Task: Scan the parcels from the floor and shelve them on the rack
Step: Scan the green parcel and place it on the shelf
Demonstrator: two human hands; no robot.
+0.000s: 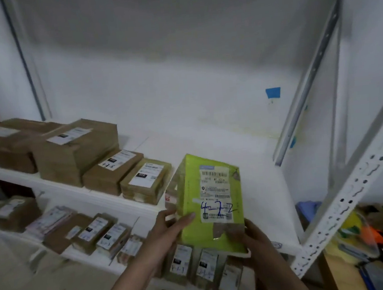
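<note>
Two hands hold the one parcel, a flat lime-green plastic mailer parcel (211, 203) with a white shipping label on its face and "4-2-2" written across that label in blue ink. I have my left hand (168, 227) on its near left edge, the fingers (185, 219) clamped on it, one lying over the green face and the rest curled beneath. My right hand (249, 236) grips the near right corner, where brown tape patches the wrapper; those fingers wrap round the underside and are mostly hidden. The parcel tilts away from me, its far end over the bare right part of the white metal rack shelf (232, 145); whether it touches the board I cannot tell. Just beside it on the left sits a small brown cardboard box (146, 180) with a white label, the nearest in a row of four brown boxes that grow bigger toward the far left of that shelf. Below, the lower shelf (92, 262) carries a line of smaller labelled brown packets (91, 231), some of them right under my wrists. A white perforated rack upright (354, 194) slants down on my right, and a square of blue tape (273, 93) sticks to the white wall behind. Everything is a little blurred, so the print on the labels is unreadable
</note>
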